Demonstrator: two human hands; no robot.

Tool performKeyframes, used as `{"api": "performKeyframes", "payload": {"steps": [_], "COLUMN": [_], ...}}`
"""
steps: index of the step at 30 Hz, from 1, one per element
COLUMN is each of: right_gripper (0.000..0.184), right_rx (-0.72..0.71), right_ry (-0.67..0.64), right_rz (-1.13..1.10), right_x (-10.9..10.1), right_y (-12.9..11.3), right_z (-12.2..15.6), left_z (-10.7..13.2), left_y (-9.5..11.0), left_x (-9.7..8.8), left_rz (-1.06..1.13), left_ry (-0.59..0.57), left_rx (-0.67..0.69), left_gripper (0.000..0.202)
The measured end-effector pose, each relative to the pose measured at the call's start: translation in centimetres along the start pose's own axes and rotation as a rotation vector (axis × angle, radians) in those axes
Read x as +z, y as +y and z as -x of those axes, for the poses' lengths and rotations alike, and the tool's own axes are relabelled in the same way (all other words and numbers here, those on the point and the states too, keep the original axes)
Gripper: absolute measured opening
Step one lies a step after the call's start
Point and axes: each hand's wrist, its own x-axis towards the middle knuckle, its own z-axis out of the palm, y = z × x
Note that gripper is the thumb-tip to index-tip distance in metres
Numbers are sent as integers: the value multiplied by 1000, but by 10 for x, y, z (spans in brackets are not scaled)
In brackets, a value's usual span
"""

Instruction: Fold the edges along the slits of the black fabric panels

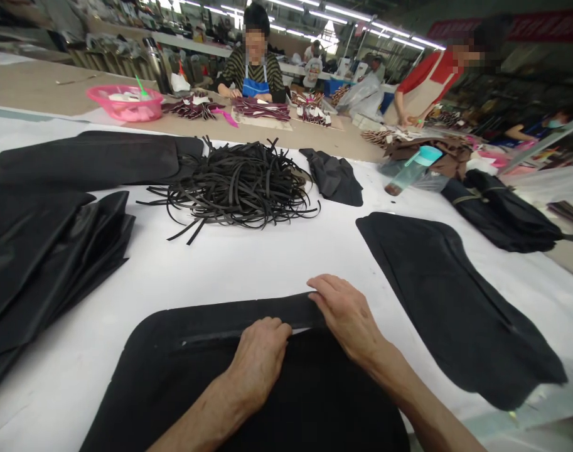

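Note:
A large black sheet-like panel (pixel 164 376), leather or fabric, lies in front of me with rounded corners. A band runs along its far edge, with a pale gap under part of it near my hands. My left hand (pixel 262 351) is closed over the band's near side, its fingers curled and pressed on the material. To its right, my right hand (pixel 345 314) grips the far edge, fingers bent over it; its thumb is mostly hidden. Beyond both hands lies a tangled pile of narrow black strips (pixel 248 185).
Black pieces (pixel 46 251) are stacked at left, with another black stack (pixel 455 301) at right. A teal-lidded bottle (pixel 413 169) lies tilted near a black bundle (pixel 503 207). A pink basin (pixel 126 103) stands on the far table. Two people work across from me.

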Motion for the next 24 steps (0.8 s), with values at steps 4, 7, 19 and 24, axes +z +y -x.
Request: {"api": "performKeyframes", "payload": {"steps": [4,7,19,24], "right_gripper": [24,24,23,21], "right_rx": [-28,-156,-153,-162], "right_ry": [-189,-267,-153,-93], "right_rz": [-237,-52,145,95], "right_x": [5,17,39,53], "right_y": [-1,-2,-6,-24], "right_z": [26,34,38,37], "left_z": [-2,1,73,70], "left_y": [0,-3,-80,-77], "left_x": [3,4,-26,-21], "left_rz": [-32,-71,-218,-175], "left_ry": [3,10,179,224], "left_rx": [46,65,-92,-111], "left_gripper": [22,21,25,25]}}
